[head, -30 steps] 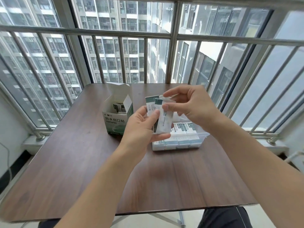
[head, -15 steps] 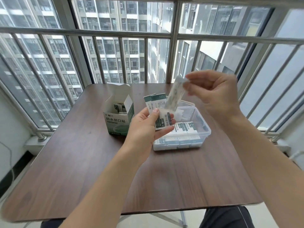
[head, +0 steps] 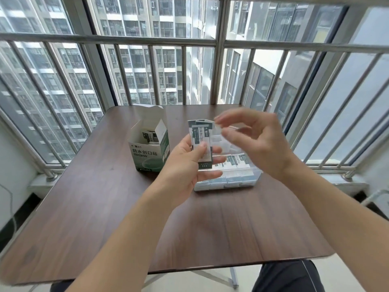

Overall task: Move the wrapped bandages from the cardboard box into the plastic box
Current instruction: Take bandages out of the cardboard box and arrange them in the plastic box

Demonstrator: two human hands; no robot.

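table (head: 105, 207): dark wood, under both hands, carries both boxes
plastic box (head: 242, 182): clear, directly below and just beyond the hands; rows of wrapped bandages already lie flat inside
cardboard box (head: 147, 153): green-white, flaps up, left of the left hand; a few wrappers visible inside, so transfer judged partway
left hand (head: 189, 163): thumb on front, fingers curled behind, grips a fanned stack upright above the plastic box's near-left part
right hand (head: 259, 142): blurred, thumb and forefinger nearly meeting at the stack's top edge; cannot tell if it pinches a wrapper or holds nothing
wrapped bandages (head: 202, 144): the held stack, several slips overlapping, top corners splayed toward the right hand
risk: pulling one slip could drag its neighbours; thin slick wrappers, loose fan, some may fall outside the box onto the table
risk 2: left grip is low on the stack, so the top could flop over
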